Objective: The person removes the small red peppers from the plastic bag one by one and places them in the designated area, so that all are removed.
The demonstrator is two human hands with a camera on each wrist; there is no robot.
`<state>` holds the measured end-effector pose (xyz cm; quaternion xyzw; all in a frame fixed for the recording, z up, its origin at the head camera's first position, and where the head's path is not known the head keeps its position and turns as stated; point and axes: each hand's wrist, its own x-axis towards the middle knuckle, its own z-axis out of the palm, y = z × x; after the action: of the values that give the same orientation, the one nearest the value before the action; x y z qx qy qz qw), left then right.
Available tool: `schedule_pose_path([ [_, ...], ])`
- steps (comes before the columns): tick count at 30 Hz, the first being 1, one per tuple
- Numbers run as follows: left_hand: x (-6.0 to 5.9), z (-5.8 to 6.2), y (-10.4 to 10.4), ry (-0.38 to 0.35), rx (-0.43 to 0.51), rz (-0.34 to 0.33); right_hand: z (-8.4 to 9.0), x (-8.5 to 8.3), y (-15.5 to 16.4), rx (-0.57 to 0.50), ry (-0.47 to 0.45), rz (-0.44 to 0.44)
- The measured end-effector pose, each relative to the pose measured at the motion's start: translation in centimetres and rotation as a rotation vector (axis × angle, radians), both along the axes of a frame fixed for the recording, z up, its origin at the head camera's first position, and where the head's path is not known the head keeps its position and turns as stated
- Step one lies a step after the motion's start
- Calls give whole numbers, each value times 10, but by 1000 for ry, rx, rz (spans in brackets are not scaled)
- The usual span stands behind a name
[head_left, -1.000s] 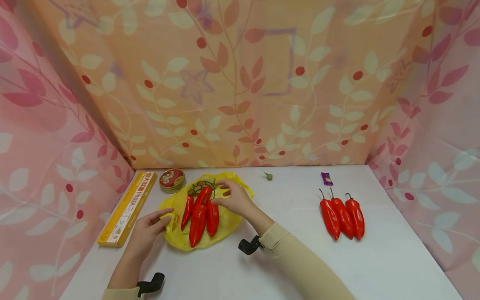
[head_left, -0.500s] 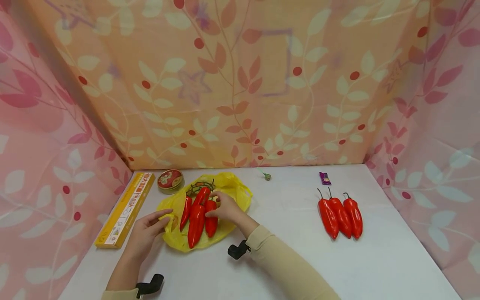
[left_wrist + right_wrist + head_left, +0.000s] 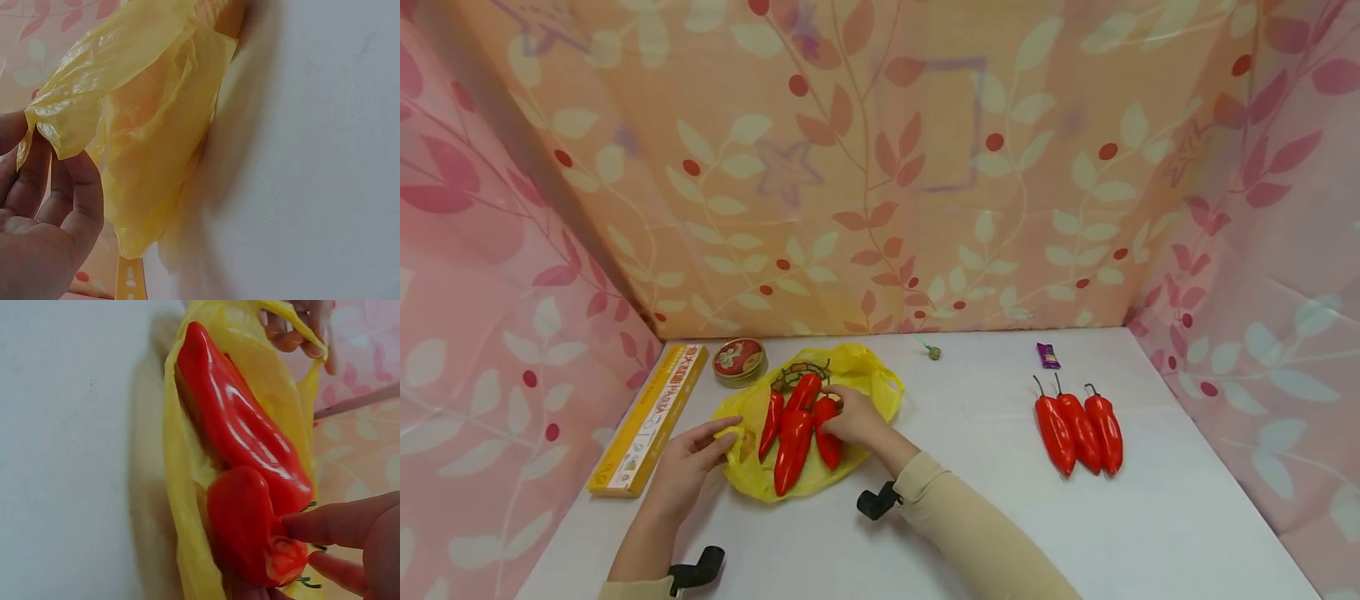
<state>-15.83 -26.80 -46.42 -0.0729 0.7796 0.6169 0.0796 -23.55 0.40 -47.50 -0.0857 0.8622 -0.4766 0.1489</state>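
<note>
- Right hand [image 3: 850,419]: rests on the yellow plastic bag [image 3: 865,375] at the left-centre of the tabletop [image 3: 970,500]. Its fingers [image 3: 331,522] are curled and pinch the stem end of the rightmost red pepper [image 3: 827,433] in the bag; the right wrist view shows a fingertip pressed on that blunt end.
- Governing relation: the held pepper lies directly under the right fingers, its long axis running from the stem end at the fingers toward the near edge of the tabletop. The right hand is on it; the left hand is just beside the bag, apart from the pepper.
- Left hand [image 3: 688,467]: at the bag's left rim. Thumb and fingers [image 3: 37,181] pinch a fold of the yellow film, as the left wrist view shows.
- Container: the bag lies flat and spread open. It holds four red peppers, side by side and touching, roughly parallel. A larger pepper [image 3: 237,431] lies against the held one.
- Outside the bag: three more red peppers [image 3: 1078,433] lie in a close row well apart to the right, stems pointing away from the person.
- Other items: a long yellow box [image 3: 647,421] lies left of the bag; a round tin [image 3: 739,360] sits just behind the bag; a small purple wrapper [image 3: 1048,356] and a small green item [image 3: 933,352] lie near the back edge.
</note>
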Motion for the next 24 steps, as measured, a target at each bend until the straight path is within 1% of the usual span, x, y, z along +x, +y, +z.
schedule_pose_path([
  [6, 1, 2, -2, 36, 5, 3, 8, 6, 12, -40, -51, -24],
  [9, 1, 1, -2, 51, 7, 4, 14, 9, 19, -72, -54, -32],
  [11, 1, 1, -2, 58, 9, 4, 19, 11, 25, -91, -40, -26],
  [14, 1, 1, -2, 61, 15, 5, 26, 14, 35, -113, 5, -4],
  [18, 1, 0, -1, 45, 20, 7, 34, 19, 51, -120, 65, 23],
  [24, 2, 1, 0, 18, 28, 21, 41, 26, 70, -149, 88, 41],
])
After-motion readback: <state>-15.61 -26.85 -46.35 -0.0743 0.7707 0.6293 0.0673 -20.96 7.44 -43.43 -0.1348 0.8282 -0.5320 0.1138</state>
